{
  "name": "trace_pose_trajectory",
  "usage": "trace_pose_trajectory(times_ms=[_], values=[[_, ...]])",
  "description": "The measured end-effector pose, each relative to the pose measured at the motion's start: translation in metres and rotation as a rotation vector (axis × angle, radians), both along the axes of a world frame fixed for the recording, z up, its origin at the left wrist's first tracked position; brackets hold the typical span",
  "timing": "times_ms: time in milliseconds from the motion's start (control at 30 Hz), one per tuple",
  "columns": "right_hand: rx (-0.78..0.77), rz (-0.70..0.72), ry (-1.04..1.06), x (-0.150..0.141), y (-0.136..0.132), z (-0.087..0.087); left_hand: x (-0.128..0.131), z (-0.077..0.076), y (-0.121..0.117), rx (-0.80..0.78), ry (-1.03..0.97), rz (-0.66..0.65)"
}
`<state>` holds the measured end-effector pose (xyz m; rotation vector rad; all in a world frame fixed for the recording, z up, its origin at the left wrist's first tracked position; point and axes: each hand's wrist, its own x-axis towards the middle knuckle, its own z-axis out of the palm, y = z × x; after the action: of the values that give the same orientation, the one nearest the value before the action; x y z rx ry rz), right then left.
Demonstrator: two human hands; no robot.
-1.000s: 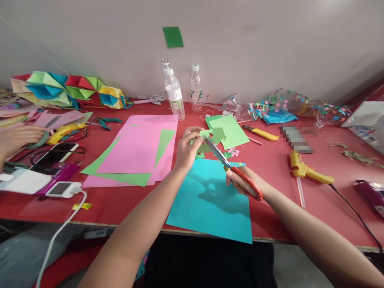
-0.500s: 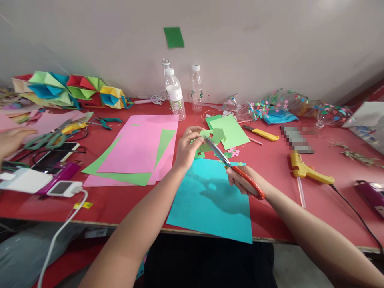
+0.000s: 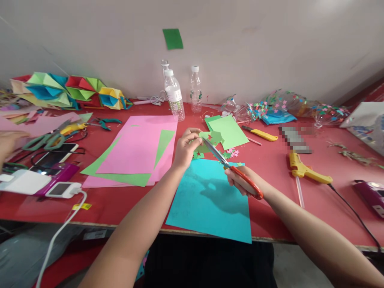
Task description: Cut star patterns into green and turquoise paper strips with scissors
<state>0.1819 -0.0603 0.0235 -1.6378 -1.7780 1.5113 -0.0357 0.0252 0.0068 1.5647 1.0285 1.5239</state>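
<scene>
My left hand [image 3: 186, 150] pinches a small piece of green paper [image 3: 216, 137] that has a star-shaped hole through it. My right hand [image 3: 242, 180] is wrapped around the red handles of a pair of scissors [image 3: 245, 181]. The blades point up and left, and their tips meet the paper close to my left fingertips. Beneath both hands lies a blue sheet [image 3: 207, 216], their shadow falling across it. Small pink and green paper stars [image 3: 231, 153] are scattered just beyond the blades. Light green paper [image 3: 232, 134] rests behind them.
Pink sheets [image 3: 135, 148] layered with green ones lie to the left. Plastic bottles [image 3: 196, 90] stand by the wall. On the right are a yellow utility knife [image 3: 264, 135] and a glue gun [image 3: 309, 170]. Another person's hand [image 3: 10, 144] shows at the left edge, near green-handled scissors [image 3: 45, 141].
The green paper piece has shifted and turned slightly between my left fingers and the blades. At the left, the other person's hand has come off the green-handled scissors, which now lie on the table.
</scene>
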Motion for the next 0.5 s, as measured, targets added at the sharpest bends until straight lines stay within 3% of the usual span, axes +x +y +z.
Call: trace_pose_trajectory(times_ms=[500], values=[[0.048, 0.008, 0.038, -0.003, -0.0013, -0.0017, 0.0009, -0.0002, -0.0004, -0.001, -0.027, 0.008]])
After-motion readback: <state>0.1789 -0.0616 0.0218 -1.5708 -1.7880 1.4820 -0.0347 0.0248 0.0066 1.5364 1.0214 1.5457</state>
